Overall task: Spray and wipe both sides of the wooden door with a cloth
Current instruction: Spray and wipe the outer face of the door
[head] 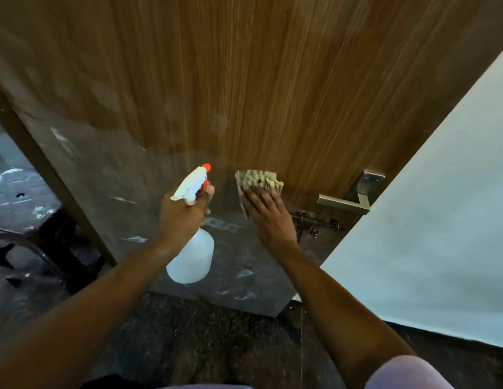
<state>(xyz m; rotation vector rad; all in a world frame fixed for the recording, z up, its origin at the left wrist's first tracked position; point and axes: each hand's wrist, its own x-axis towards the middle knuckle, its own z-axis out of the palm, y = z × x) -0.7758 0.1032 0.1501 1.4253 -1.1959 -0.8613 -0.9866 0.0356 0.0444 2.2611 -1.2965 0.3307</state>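
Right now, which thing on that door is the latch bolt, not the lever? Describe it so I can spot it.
Start at the wooden door and follow its right edge down to the silver lever handle. Just below the lever, right of the right hand pressing the cloth, a thin dark sliding bolt lies horizontally. Unlike the broad, bright lever, it is slim, dark and knobbly.

Spray bottle [192, 256]: plain white body, no label or brand to be read.
Trigger head [192, 183]: white and orange, no marking made out.
Wooden door [244, 80]: no sign, number or lettering seen.
Door handle [347, 202]: no brand stamp discerned.
Cloth [258, 179]: no tag or print seen.
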